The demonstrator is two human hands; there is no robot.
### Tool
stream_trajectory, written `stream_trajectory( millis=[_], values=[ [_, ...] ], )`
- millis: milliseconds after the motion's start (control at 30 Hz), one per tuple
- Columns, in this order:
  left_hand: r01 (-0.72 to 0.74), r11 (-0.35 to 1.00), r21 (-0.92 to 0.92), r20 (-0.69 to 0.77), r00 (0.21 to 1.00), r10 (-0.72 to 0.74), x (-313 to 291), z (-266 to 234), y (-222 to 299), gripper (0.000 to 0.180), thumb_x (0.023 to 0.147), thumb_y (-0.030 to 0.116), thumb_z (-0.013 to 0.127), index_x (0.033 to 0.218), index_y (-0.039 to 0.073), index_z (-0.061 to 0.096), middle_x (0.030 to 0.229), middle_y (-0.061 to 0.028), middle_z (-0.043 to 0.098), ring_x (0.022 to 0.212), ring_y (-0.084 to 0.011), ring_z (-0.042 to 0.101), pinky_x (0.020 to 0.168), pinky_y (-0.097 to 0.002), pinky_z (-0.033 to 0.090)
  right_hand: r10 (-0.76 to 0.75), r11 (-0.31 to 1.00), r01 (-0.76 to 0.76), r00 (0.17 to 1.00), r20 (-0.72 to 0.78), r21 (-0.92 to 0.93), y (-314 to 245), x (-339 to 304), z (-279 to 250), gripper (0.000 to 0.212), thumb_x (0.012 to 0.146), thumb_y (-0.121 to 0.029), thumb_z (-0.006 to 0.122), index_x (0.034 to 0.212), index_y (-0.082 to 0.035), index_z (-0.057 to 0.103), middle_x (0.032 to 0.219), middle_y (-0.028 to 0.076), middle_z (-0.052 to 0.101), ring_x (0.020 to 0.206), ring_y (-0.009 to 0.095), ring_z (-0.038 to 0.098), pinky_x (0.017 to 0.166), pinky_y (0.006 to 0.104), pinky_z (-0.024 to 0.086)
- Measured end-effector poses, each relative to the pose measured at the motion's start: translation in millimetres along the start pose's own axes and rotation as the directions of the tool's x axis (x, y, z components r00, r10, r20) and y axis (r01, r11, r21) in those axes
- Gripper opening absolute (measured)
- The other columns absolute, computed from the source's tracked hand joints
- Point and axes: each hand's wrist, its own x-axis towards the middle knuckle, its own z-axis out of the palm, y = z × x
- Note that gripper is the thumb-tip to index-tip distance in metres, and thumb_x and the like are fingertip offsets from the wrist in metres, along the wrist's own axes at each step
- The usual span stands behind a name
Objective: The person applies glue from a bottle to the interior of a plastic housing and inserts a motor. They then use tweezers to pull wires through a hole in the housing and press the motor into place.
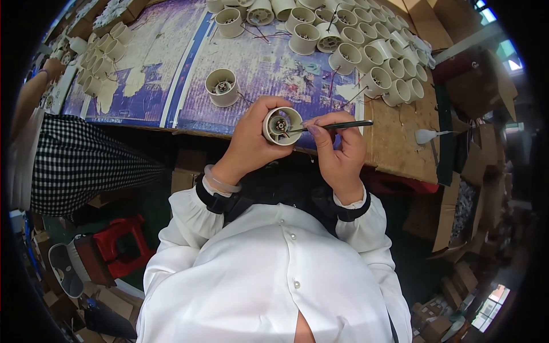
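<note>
My left hand (249,137) is wrapped round a cream plastic motor housing (293,118), a round cup tilted with its open end toward me. Inside the cup sits a small motor part with copper-coloured windings (280,125). Between the thumb and fingers of my right hand (343,154) is a slim pair of dark tweezers (353,124). Their tip reaches over the rim into the cup, beside the windings; what exactly it touches is too small to tell. Just beyond my left hand, a similar housing (222,87) stands upright on the table, wires trailing from it.
Many more cream housings (376,81) crowd the table's far right, some with loose wires. Another group (103,63) stands far left, near a co-worker's arm (35,91). A small white bottle with a thin spout (426,136) lies at the right edge. A red stool (123,243) is lower left.
</note>
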Motion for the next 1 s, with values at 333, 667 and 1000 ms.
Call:
stream_trajectory(
  millis=[333, 667, 1000],
  values=[
    [0.065, 0.995, -0.077, 0.013, 0.998, -0.064, -1, 0, 2, 0.06, 0.063, 0.0, 0.077, 0.116, 0.006, 0.049, 0.104, -0.0043, 0.057, 0.096, -0.0131, 0.057, 0.084, -0.0258, 0.047, -0.013, 0.995, 0.027, 0.99, -0.143, 0.101, -2, 3, 8, 0.008, 0.083, -0.008, 0.069, 0.087, -0.002, 0.065, 0.081, 0.006, 0.063, 0.066, 0.017, 0.054, 0.055, 0.0274, 0.04],
    [0.066, 0.994, -0.087, -0.025, 0.997, -0.069, -1, 2, 1, 0.057, 0.062, 0.005, 0.078, 0.112, 0.006, 0.051, 0.101, -0.0071, 0.059, 0.092, -0.0182, 0.06, 0.081, -0.0286, 0.048, -0.102, 0.994, 0.098, 0.99, -0.096, -0.048, -10, 5, 7, 0.01, 0.079, -0.004, 0.071, 0.084, -0.002, 0.062, 0.081, 0.007, 0.063, 0.066, 0.023, 0.055, 0.055, 0.0303, 0.043],
    [-0.012, 1.0, -0.024, -0.026, 1.0, 0.011, 1, 2, 1, 0.058, 0.059, 0.004, 0.079, 0.111, 0.006, 0.052, 0.101, -0.0072, 0.058, 0.092, -0.0193, 0.06, 0.081, -0.0293, 0.048, -0.179, 0.974, 0.172, 0.983, -0.03, -0.148, -19, 6, 8, 0.01, 0.085, 0.0, 0.065, 0.091, -0.001, 0.057, 0.085, 0.009, 0.065, 0.074, 0.016, 0.061, 0.064, 0.0261, 0.046]
  ],
)
